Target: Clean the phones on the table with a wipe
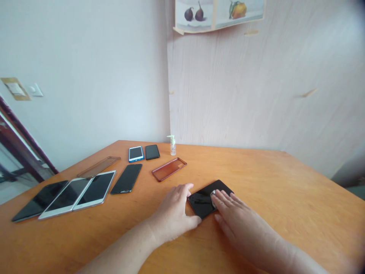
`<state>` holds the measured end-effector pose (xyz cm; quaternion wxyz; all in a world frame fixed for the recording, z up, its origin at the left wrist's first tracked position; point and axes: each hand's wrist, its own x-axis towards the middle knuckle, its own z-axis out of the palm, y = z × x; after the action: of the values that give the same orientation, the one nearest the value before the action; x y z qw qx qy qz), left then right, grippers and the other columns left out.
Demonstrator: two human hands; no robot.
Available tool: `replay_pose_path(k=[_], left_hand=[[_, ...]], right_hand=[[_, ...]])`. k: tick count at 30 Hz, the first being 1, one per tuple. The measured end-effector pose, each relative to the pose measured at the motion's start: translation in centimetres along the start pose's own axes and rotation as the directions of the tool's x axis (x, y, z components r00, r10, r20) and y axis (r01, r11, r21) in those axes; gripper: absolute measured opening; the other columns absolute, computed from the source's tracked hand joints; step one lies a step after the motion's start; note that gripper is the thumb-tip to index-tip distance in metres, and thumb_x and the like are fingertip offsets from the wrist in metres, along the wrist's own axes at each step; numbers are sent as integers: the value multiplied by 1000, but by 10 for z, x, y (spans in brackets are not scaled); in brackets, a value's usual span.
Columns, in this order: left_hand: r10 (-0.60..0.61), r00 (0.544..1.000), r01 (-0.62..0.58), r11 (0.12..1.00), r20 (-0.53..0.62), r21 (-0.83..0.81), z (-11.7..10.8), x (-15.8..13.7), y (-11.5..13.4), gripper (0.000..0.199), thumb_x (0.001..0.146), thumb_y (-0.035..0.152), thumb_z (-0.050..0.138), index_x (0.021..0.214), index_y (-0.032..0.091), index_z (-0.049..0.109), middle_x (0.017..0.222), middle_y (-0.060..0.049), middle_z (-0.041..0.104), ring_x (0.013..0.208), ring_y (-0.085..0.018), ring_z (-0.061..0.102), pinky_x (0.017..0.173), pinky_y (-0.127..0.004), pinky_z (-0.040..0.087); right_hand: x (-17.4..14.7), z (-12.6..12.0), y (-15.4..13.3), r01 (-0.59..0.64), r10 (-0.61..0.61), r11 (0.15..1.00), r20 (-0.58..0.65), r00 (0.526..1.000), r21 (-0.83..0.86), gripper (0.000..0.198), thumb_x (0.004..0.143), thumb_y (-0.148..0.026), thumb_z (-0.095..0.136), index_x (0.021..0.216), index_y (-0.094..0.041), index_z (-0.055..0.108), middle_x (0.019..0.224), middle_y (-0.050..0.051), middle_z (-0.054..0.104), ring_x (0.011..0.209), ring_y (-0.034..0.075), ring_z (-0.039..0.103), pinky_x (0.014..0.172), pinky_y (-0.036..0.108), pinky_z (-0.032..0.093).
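As the left grip (177, 208) clasps one end of a black tablet (202, 201) lying on the bench (270, 179), the right grip (236, 215) holds a small white cloth (213, 198) pressed against its top.

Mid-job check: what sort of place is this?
Probably a room in a home, possibly a small office: there's a wooden table, a fruit picture on the wall and a round-knobbed wall switch.

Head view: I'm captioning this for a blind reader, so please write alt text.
A person's right hand lies over a small white wad on a black tablet, while the left hand touches its edge. Further left on the wooden table are other devices, two phone cases and a pump bottle.
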<state>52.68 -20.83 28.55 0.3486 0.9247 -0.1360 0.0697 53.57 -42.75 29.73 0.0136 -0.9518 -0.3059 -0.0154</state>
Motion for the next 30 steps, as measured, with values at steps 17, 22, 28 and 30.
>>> replay_pose_path(k=[17, 22, 28, 30], left_hand=[[22, 999, -24, 996, 28, 84, -4, -2, 0, 69, 71, 46, 77, 130, 20, 51, 125, -12, 58, 118, -32, 52, 101, -45, 41], [43, 999, -44, 977, 7, 210, -3, 0, -2, 71, 73, 63, 71, 127, 19, 56, 128, -13, 56, 122, -34, 47, 103, -47, 38], [38, 999, -42, 976, 23, 214, -1, 4, -3, 60, 69, 52, 77, 118, 21, 60, 128, -11, 56, 122, -33, 47, 105, -45, 37], [-2, 1000, -1, 984, 14, 178, -2, 4, -1, 56, 65, 44, 80, 113, 21, 59, 123, -10, 58, 119, -32, 49, 102, -45, 39]], right_hand=[[18, 10, 69, -236, 292, 919, -141, 946, 317, 26, 93, -25, 46, 95, -18, 71, 96, 11, 74, 93, 27, 69, 80, 36, 49], [26, 20, 81, -256, 360, 870, -188, 914, 423, 19, 88, -22, 51, 90, -20, 69, 89, 6, 72, 86, 21, 66, 74, 28, 44], [33, 29, 80, -261, 436, 773, -185, 881, 578, 21, 83, -22, 56, 100, -20, 68, 87, 5, 73, 84, 21, 66, 72, 28, 44], [34, 29, 79, -252, 454, 722, -167, 875, 644, 16, 80, -21, 58, 93, -21, 68, 80, 3, 71, 78, 19, 65, 68, 27, 43]])
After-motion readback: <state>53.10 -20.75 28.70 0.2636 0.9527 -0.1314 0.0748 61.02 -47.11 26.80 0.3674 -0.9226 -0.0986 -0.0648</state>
